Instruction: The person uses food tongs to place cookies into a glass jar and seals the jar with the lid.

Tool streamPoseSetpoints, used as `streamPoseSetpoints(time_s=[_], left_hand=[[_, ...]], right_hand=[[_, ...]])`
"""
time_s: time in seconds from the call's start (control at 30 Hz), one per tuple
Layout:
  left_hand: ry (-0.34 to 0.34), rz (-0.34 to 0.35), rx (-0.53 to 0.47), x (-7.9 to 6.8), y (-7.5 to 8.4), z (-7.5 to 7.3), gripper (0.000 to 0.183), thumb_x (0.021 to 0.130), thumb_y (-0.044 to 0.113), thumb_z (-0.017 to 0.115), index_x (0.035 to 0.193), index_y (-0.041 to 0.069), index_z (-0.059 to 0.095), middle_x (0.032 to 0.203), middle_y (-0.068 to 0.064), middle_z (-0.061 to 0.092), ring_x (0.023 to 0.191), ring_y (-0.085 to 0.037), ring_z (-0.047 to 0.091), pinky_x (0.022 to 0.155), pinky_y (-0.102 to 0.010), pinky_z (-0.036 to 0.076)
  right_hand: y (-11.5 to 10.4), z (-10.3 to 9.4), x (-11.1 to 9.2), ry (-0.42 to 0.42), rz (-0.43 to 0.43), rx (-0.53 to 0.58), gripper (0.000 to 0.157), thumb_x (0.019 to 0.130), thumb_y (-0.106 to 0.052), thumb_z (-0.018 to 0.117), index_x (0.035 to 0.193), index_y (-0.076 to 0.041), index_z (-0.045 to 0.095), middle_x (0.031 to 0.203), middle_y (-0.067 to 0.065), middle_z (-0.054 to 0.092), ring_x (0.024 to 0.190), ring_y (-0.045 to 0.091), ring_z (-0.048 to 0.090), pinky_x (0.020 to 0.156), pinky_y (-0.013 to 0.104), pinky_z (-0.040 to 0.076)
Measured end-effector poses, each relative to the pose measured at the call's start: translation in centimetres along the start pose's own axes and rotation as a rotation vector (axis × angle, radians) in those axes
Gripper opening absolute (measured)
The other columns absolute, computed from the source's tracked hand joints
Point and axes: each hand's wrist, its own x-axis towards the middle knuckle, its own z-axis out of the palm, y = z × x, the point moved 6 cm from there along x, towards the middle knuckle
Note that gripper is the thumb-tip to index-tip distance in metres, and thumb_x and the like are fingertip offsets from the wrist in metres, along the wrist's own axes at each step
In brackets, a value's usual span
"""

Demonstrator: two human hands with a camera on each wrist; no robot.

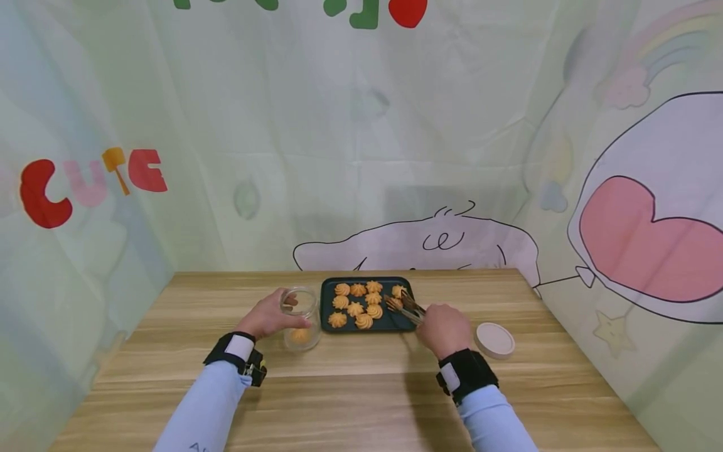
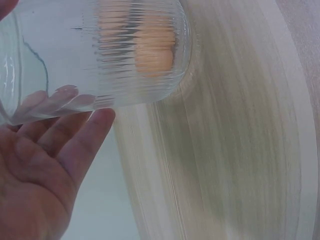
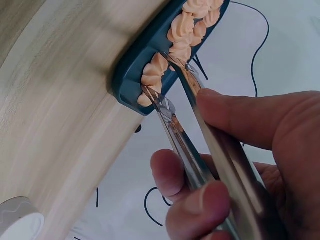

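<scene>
My left hand (image 1: pixel 270 317) grips a clear glass jar (image 2: pixel 60 60) with ribbed sides near its base, standing at the tray's left. A swirled golden cookie (image 1: pixel 300 336) shows at the bottom of the jar. My right hand (image 1: pixel 446 330) holds metal tongs (image 3: pixel 220 145) between thumb and fingers. Over the right end of the dark tray (image 1: pixel 390 324), the two tong tips stand apart, on either side of a piped cookie (image 3: pixel 154 72). Several more cookies (image 1: pixel 355 308) lie in rows on the tray.
A round pale lid (image 1: pixel 495 340) lies on the wooden table (image 1: pixel 350 402) to the right of my right hand. Behind the table hangs a printed cloth backdrop (image 1: pixel 339 157), which also covers both sides.
</scene>
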Motion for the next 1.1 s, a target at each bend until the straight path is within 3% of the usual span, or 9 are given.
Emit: streamPoseSetpoints(time_s=[0.33,0.63,1.1], left_hand=[[0.001,0.001,-0.008,0.0,0.0,0.0,0.082,0.079,0.034,0.081,0.141,0.000,0.040,0.141,-0.022,0.052,0.131,-0.041,0.049,0.106,-0.055,0.041],[0.002,0.008,-0.001,-0.1,0.1,0.0,0.082,0.079,0.035,0.081,0.141,0.000,0.040,0.140,-0.022,0.052,0.131,-0.041,0.049,0.106,-0.055,0.041],[-0.002,0.003,-0.002,0.0,-0.1,0.1,0.084,0.078,0.039,0.082,0.141,0.001,0.041,0.142,-0.022,0.051,0.131,-0.041,0.049,0.106,-0.055,0.041]], right_hand=[[0.6,-0.4,0.1,-0.034,0.034,-0.006,0.030,0.079,-0.030,0.075,0.065,-0.006,0.065,0.061,0.009,0.059,0.053,0.025,0.055,0.045,0.041,0.045],[0.7,-0.8,0.1,-0.052,0.044,0.000,0.029,0.082,-0.029,0.072,0.065,-0.006,0.064,0.060,0.007,0.057,0.053,0.024,0.054,0.045,0.039,0.043],[-0.2,-2.7,-0.1,0.015,-0.008,0.016,0.030,0.084,-0.027,0.067,0.062,-0.009,0.059,0.056,0.002,0.049,0.050,0.021,0.048,0.041,0.033,0.034]])
